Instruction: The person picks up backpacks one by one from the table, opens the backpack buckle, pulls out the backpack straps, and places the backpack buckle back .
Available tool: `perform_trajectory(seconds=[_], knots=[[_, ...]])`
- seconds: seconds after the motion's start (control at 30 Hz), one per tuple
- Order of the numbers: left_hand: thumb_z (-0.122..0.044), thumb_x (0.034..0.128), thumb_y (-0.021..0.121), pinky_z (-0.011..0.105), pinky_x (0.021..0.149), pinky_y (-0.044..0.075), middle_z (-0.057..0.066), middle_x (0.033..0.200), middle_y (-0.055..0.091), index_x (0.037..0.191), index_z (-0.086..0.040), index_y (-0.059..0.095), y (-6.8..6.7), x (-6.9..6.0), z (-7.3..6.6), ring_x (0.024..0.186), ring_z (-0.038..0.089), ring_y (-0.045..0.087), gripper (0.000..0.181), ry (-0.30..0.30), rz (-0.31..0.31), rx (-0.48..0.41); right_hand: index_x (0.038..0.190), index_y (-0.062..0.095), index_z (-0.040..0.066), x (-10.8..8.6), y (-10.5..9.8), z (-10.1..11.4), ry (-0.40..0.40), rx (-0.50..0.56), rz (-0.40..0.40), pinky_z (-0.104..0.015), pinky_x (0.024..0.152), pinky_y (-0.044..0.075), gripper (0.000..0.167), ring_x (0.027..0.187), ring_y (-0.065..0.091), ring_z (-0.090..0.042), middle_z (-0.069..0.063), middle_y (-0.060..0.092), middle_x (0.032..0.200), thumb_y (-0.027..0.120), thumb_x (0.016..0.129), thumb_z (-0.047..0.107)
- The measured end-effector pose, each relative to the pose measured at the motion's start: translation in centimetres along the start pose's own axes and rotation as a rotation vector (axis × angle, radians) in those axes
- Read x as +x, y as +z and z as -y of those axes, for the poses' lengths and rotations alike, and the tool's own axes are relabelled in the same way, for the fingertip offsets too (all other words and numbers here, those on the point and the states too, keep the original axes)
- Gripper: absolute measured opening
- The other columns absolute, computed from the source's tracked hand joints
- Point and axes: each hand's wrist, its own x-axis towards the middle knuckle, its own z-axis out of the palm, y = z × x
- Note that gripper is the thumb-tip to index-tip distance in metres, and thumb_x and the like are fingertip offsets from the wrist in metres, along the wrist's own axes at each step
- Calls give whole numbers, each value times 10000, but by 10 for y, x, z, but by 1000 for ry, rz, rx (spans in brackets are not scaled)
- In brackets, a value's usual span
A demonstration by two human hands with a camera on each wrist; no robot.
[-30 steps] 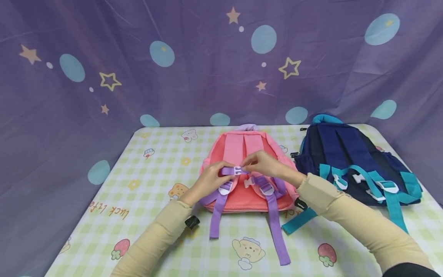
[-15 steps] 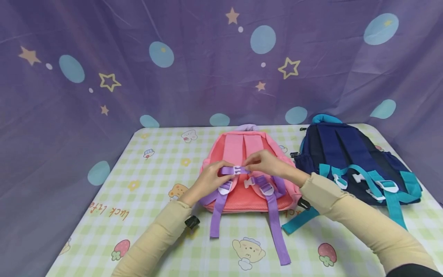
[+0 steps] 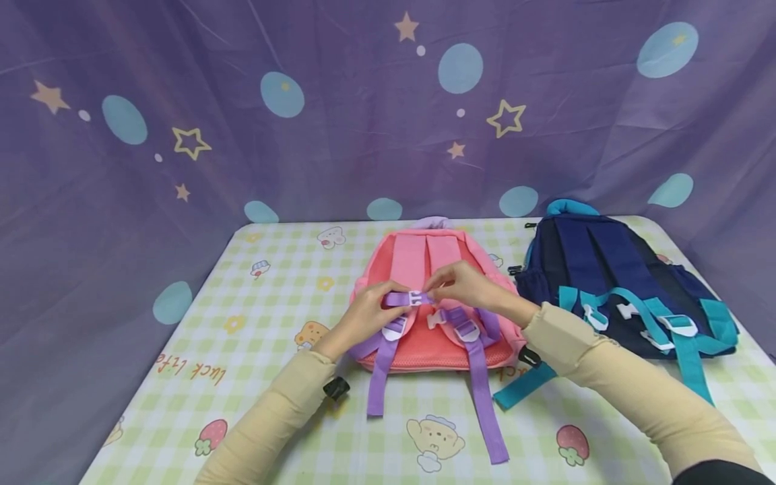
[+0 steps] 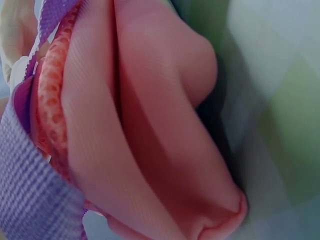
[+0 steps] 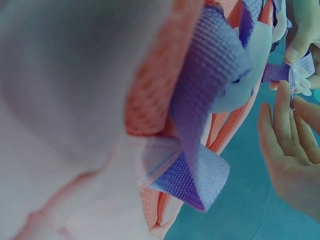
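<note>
A pink backpack [image 3: 448,350] lies on the table, its back panel and shoulder straps facing up. My left hand [image 3: 368,312] pinches a purple webbing strap [image 3: 397,299] left of a small white buckle [image 3: 415,298]. From the other side, my right hand [image 3: 463,286] pinches the same webbing close to that buckle. Another white buckle piece [image 3: 435,319] hangs below the right hand, beside a white strap adjuster [image 3: 467,330]. In the right wrist view, fingers surround the white buckle [image 5: 300,80]. Pink fabric [image 4: 150,100] and purple webbing [image 4: 35,190] fill much of the left wrist view.
On the right lies a navy backpack [image 3: 591,269] with teal straps [image 3: 688,353] and white buckles. Two purple strap ends [image 3: 488,417] trail toward the front of the checked tablecloth [image 3: 273,417]. A purple curtain [image 3: 339,162] hangs behind the table.
My right hand shifted slightly right, then slightly back left, still pinching the webbing. The left hand and the pink backpack stay nearly in place.
</note>
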Motion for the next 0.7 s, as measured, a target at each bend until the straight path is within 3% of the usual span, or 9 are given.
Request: perform_trajectory(seconds=[0.2,0.43,0.7], knots=[[-91,821,725,327,802,533,99,993,687,1027,-28,658,0,0,0,902,198,642,226,-12,1,-7,1000,668,-111,2,3,2,11,40,2,-426,759,553,163,827,673,-351,-212,696,916,598,873,-36],[-61,811,728,325,809,536,102,994,691,1028,-14,663,0,0,1,906,201,648,231,-25,4,-18,962,675,-110,3,6,5,21,57,-8,-393,716,552,143,797,686,-253,-201,700,891,623,852,-35],[-76,802,741,326,824,531,106,990,693,1022,-11,669,0,1,-1,913,212,645,240,3,-8,-11,989,667,-96,2,7,6,42,69,0,-380,734,534,209,857,665,-375,-172,701,831,546,914,55]])
